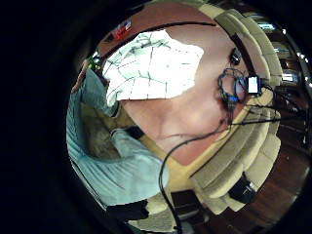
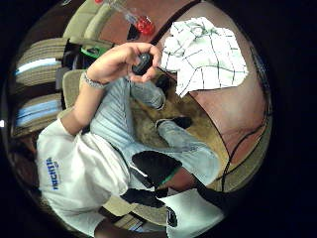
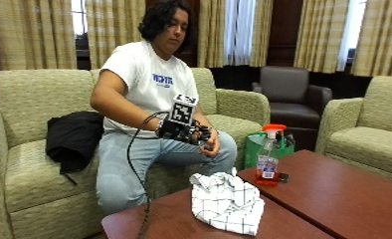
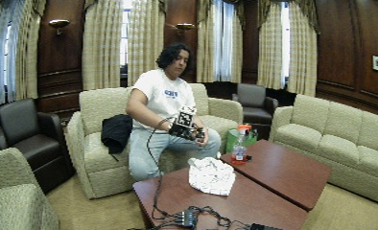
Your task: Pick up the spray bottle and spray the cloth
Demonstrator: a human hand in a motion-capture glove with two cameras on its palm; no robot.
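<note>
The spray bottle [image 3: 269,159], clear with an orange-red head and reddish liquid, stands upright at the near edge of the far table [image 3: 335,194]; it also shows as the spray bottle [image 2: 136,19] in the thumb side palm view. A white checked cloth [image 3: 226,201] lies crumpled on the nearer table [image 3: 159,224], close to the gap between the two tables. My gloved right hand [image 3: 177,130] hovers over my lap, well short of bottle and cloth, and holds nothing. My bare left hand [image 2: 121,62] holds a small black object [image 2: 142,63] right beside it.
A green bag [image 3: 252,144] stands on the floor behind the bottle. A black jacket [image 3: 73,137] lies on the sofa. A cable runs from my hand down across the near table to a bundle of cables and devices [image 4: 195,218] at its front.
</note>
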